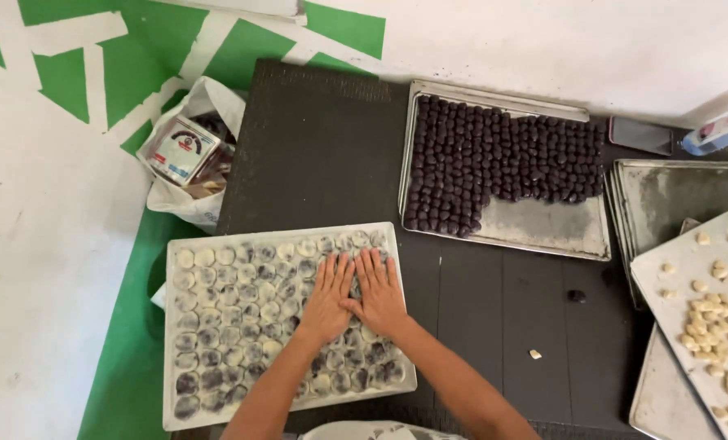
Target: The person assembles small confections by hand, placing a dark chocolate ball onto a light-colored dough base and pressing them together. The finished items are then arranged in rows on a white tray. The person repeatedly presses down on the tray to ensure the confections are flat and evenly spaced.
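The left hand (329, 299) and right hand (378, 292) lie flat, side by side, fingers spread, palms down on rows of pale, flour-dusted round dough pieces (217, 326) with dark filling showing through. These fill a white rectangular tray (171, 342) at the near left of the dark ribbed bench (315, 147). Beyond sits a metal tray (543, 232) of small dark purple balls (494, 155).

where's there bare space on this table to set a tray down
Bare dark table lies left of the tray of dark balls, above the white mould tray. A narrower strip runs between that mould and the pale dough tray, with crumbs. The mould is covered; left hand and right hand press flat on it.
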